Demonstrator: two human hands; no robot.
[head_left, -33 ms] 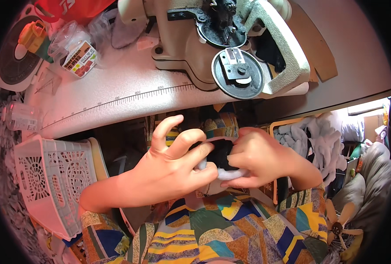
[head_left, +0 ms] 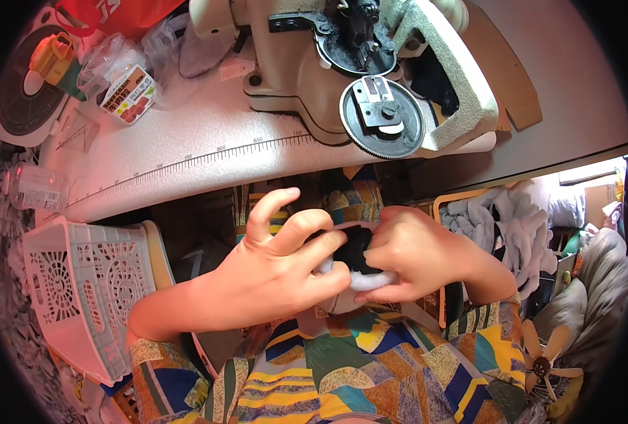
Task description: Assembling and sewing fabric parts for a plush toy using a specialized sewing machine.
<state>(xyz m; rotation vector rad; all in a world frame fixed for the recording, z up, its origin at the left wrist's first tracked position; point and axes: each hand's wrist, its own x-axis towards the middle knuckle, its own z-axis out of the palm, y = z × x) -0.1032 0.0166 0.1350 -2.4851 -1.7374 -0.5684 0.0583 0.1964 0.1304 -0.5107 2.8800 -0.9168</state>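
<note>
Our left hand (head_left: 271,272) and right hand (head_left: 416,258) sit in just the same spots as a moment ago, so nothing has changed and the work stands where it was. Both hands are pinched shut around a small black fuzzy piece (head_left: 353,247), with white fluff (head_left: 367,281) poking out below. We hold it over our lap, just under the edge of the desk (head_left: 187,159). The sewing machine (head_left: 342,63) sits up on the desk.

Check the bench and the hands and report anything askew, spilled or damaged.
Nothing is clearly spilled or broken. Both hands, left hand and right hand, hold a small dark piece with white stuffing below the table edge. The sewing machine looks dark and grimy around its head.
</note>
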